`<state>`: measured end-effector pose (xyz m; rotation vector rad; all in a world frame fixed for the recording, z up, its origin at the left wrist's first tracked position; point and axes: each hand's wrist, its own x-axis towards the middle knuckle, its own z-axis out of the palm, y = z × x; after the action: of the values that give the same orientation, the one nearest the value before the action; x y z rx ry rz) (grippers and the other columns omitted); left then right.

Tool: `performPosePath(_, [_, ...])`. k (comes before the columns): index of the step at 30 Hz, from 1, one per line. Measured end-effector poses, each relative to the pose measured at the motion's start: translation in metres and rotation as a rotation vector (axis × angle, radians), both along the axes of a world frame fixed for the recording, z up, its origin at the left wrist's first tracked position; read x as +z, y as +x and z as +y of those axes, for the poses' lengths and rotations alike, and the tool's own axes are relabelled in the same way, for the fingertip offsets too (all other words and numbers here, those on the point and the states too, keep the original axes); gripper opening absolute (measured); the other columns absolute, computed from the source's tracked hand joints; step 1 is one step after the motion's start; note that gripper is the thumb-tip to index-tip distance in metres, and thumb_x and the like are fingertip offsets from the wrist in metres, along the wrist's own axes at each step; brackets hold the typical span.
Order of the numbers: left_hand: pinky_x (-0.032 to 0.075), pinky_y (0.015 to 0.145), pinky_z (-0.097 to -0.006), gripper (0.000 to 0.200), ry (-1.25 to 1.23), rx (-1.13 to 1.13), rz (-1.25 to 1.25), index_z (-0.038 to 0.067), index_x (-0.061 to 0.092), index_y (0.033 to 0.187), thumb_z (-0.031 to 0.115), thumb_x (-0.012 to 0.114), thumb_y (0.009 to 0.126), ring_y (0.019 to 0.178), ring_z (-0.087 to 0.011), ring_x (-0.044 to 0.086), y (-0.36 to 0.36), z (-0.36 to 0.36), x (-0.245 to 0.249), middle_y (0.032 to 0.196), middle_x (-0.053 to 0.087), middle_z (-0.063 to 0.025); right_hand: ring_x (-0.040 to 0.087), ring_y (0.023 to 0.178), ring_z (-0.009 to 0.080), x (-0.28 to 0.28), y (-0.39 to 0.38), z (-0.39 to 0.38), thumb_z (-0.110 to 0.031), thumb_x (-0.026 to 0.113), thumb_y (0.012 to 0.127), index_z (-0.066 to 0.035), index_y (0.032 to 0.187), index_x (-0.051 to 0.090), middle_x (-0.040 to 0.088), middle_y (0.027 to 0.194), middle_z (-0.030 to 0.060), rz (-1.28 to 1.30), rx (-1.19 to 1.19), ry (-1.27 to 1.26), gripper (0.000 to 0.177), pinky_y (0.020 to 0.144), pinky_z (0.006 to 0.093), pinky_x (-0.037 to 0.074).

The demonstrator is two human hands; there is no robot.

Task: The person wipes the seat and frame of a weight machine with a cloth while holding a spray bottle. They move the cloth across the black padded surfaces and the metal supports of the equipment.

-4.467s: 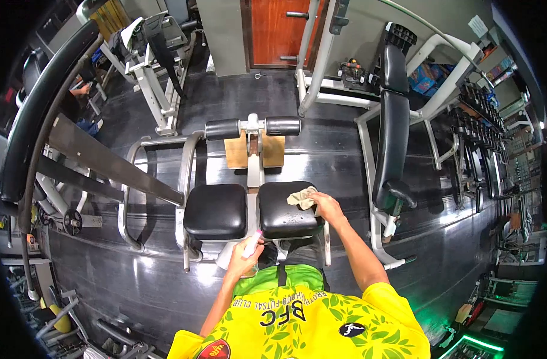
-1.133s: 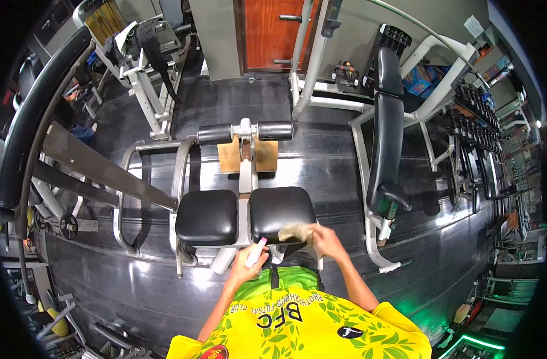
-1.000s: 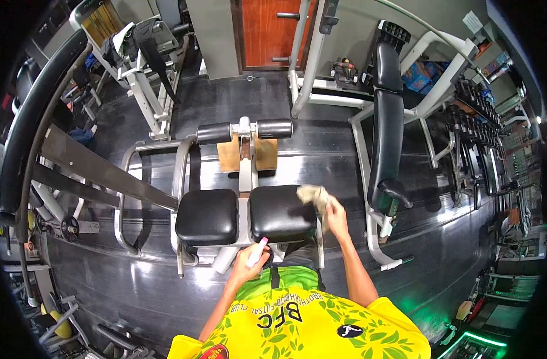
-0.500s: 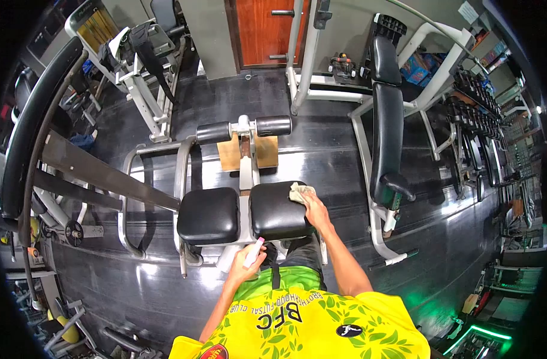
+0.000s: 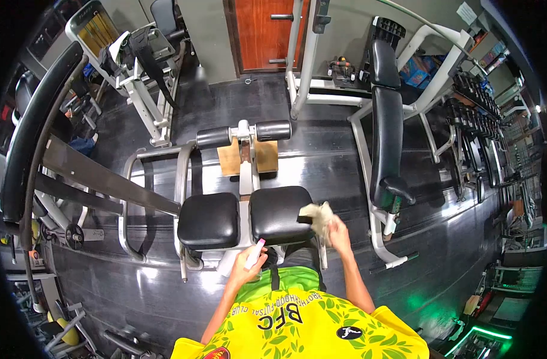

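Note:
A crumpled cream cloth [image 5: 319, 218] is gripped in my right hand [image 5: 337, 234], off the right front corner of the right black seat pad [image 5: 280, 209]; part of the cloth overlaps that corner in this view. Closed around a slim white bottle with a pink top [image 5: 255, 253], my left hand [image 5: 243, 270] stays low in front of the gap between the two pads. The left black seat pad [image 5: 208, 219] lies beside the right one on the same pale metal frame. Beyond them, two black foam rollers [image 5: 273, 130] sit on a cross post.
A long black padded bench [image 5: 387, 143] stands to the right, with a dumbbell rack [image 5: 474, 102] farther off. On the left, a thick padded machine arm [image 5: 37, 143] slants across. A wooden block [image 5: 267, 157] rests under the rollers; a red-brown door [image 5: 266, 36] is at the back.
My right hand has moved right and toward me, carrying the cloth off the top of the right pad to its corner. The left hand with the bottle stays nearly still.

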<state>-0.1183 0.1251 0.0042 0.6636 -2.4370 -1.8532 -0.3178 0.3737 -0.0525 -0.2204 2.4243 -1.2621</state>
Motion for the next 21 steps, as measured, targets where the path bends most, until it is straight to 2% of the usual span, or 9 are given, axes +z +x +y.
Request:
performPosePath(1, [0.044,0.059,-0.0261,0.021,-0.002,-0.001,-0.003,0.006,0.066,0.101,0.018,0.068,0.084,0.064,-0.0088,0.054,0.0,0.0,0.0,0.073,0.061,-0.002,0.062,0.102,0.0228,-0.031,-0.012,0.0,-0.011,0.046,0.095,-0.001,0.119,0.056,0.066,0.107,0.0158,0.092,-0.111,-0.076,0.029,0.088,0.0334,0.046])
performPosePath(4, [0.043,0.059,-0.0255,0.021,0.038,0.007,-0.003,0.005,0.065,0.101,0.017,0.068,0.084,0.064,-0.0085,0.054,0.005,0.0,0.0,0.074,0.061,-0.002,0.057,0.116,0.0296,-0.032,-0.046,-0.034,-0.013,0.047,0.094,-0.002,0.129,0.052,0.061,0.121,0.0193,0.065,-0.232,-0.036,0.037,0.096,0.0347,0.042])
performPosePath(6, [0.043,0.06,-0.0253,0.021,0.028,0.011,-0.002,0.004,0.065,0.101,0.017,0.068,0.084,0.065,-0.0081,0.053,0.007,-0.001,0.0,0.075,0.061,-0.0019,0.055,0.118,0.0306,-0.081,-0.072,-0.049,-0.016,0.05,0.092,-0.007,0.131,0.052,0.058,0.124,0.0212,-0.006,-0.072,0.031,0.04,0.1,0.0357,0.04])
performPosePath(8, [0.043,0.06,-0.0255,0.021,0.017,0.025,-0.004,0.004,0.065,0.101,0.017,0.068,0.084,0.066,-0.008,0.053,0.012,-0.001,0.002,0.076,0.061,-0.0018,0.054,0.116,0.0375,-0.126,-0.074,-0.072,-0.02,0.05,0.09,-0.011,0.134,0.049,0.058,0.121,0.0245,0.183,0.141,0.092,0.044,0.1,0.0415,0.041])
performPosePath(11, [0.043,0.06,-0.0253,0.021,0.049,0.055,-0.03,0.003,0.065,0.101,0.016,0.068,0.085,0.066,-0.0076,0.053,0.022,-0.003,-0.001,0.076,0.061,-0.0016,0.052,0.118,0.0372,-0.129,-0.092,-0.087,-0.024,0.049,0.091,-0.015,0.134,0.048,0.057,0.122,0.022,-0.099,0.037,0.123,0.044,0.101,0.0421,0.04])
performPosePath(14, [0.044,0.06,-0.0252,0.02,0.066,0.073,-0.081,0.003,0.065,0.1,0.014,0.068,0.084,0.065,-0.0075,0.054,0.029,-0.002,0.002,0.076,0.063,-0.0025,0.052,0.118,0.0373,-0.146,-0.107,-0.076,-0.027,0.044,0.094,-0.006,0.131,0.05,0.057,0.124,0.0217,-0.202,-0.037,0.195,0.043,0.1,0.0415,0.041])
performPosePath(15, [0.045,0.06,-0.0256,0.019,0.034,0.069,-0.1,0.002,0.065,0.1,0.013,0.068,0.084,0.065,-0.0078,0.055,0.03,-0.002,0.004,0.076,0.065,-0.0036,0.053,0.119,0.0336,-0.22,-0.12,-0.061,-0.027,0.042,0.096,-0.004,0.13,0.051,0.058,0.125,0.0204,-0.304,-0.062,0.147,0.042,0.1,0.0396,0.04])
performPosePath(18, [0.044,0.056,-0.0233,0.02,0.079,0.072,-0.098,0.003,0.064,0.101,0.014,0.068,0.085,0.061,-0.0056,0.053,0.038,-0.002,0.0,0.077,0.062,-0.0007,0.055,0.117,0.0266,-0.216,-0.107,-0.054,-0.027,0.04,0.098,-0.004,0.129,0.053,0.058,0.125,0.0184,-0.58,-0.279,-0.173,0.041,0.099,0.0368,0.04])
performPosePath(21, [0.045,0.06,-0.0254,0.02,0.109,0.082,-0.149,0.003,0.066,0.1,0.013,0.068,0.084,0.066,-0.008,0.055,0.04,-0.002,-0.003,0.076,0.065,-0.0031,0.057,0.108,0.0199,-0.153,-0.081,-0.044,-0.025,0.04,0.099,-0.005,0.127,0.055,0.063,0.116,0.0153,-0.48,-0.147,-0.109,0.038,0.093,0.0341,0.043])
